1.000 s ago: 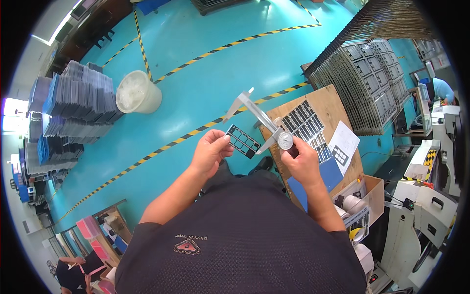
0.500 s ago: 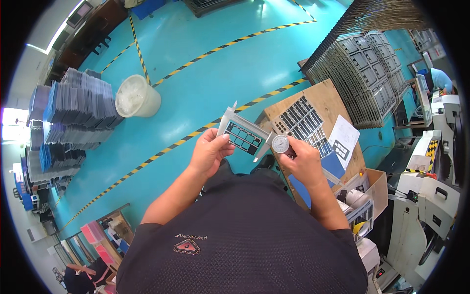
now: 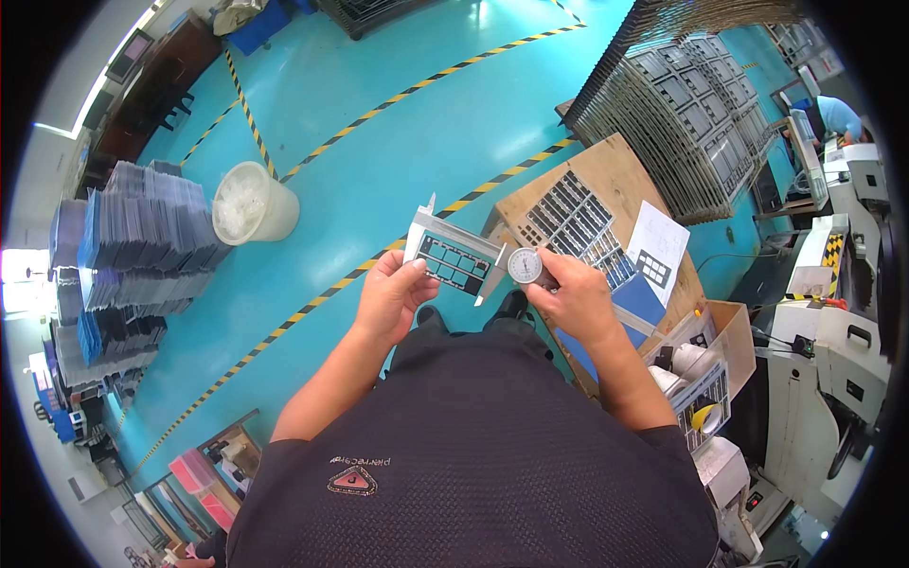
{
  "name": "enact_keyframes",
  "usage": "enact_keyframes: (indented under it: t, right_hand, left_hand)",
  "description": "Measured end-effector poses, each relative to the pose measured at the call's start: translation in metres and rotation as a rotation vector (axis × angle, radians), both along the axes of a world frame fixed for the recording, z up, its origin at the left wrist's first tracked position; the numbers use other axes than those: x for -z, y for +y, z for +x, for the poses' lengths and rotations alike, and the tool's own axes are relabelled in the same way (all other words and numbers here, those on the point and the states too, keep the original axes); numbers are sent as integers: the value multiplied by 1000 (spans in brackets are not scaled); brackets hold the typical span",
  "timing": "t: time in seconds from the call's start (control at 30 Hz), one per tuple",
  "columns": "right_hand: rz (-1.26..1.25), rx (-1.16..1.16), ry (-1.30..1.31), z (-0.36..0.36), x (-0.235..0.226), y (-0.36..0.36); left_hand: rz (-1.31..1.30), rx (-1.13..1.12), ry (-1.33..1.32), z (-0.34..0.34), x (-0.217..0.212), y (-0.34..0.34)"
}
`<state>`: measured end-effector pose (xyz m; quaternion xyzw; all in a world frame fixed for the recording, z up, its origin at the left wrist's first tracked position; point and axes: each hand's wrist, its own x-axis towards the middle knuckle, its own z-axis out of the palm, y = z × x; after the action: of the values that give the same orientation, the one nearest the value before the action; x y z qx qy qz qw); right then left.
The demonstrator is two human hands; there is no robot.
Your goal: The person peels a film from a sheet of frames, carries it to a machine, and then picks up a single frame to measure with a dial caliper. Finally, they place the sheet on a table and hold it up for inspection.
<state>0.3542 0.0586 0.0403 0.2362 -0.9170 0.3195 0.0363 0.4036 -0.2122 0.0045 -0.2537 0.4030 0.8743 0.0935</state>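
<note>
My left hand (image 3: 388, 292) is closed, its thumb and fingers pinching the left end of a thin black panel (image 3: 454, 266) with rows of rectangular windows. The panel sits lengthwise between the jaws of a metal dial caliper (image 3: 459, 233). Around the caliper's slide, beside the round dial (image 3: 525, 266), my right hand (image 3: 579, 295) is wrapped. The caliper's beam runs out below that hand towards the lower right. Both hands are in front of my torso, above the floor.
On my right, a wooden board (image 3: 620, 163) carries a sheet of similar panels (image 3: 573, 222), a blue sheet (image 3: 644, 308) and a paper drawing (image 3: 660, 248). Beyond stands a metal rack (image 3: 653, 123). A white bin (image 3: 254, 204) and stacked sheets (image 3: 151, 237) are left. A co-worker (image 3: 838, 118) is far right.
The whole view has shifted and turned slightly, so my hands and the caliper appear a little further left. The panel remains between the jaws, and both grips look the same.
</note>
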Motion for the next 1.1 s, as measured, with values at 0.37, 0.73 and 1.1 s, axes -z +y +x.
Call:
enact_keyframes:
  t: [0.37,0.73,1.1]
  right_hand:
    - [20,9,16,-1,5,2]
    - [3,8,22,-6,3,3]
    - [-51,10,-18,-7,6,3]
  left_hand:
    - [-8,-3,-13,-3,1,3]
    - [-93,47,56,-4,11,3]
    - [-108,54,77,-8,12,2]
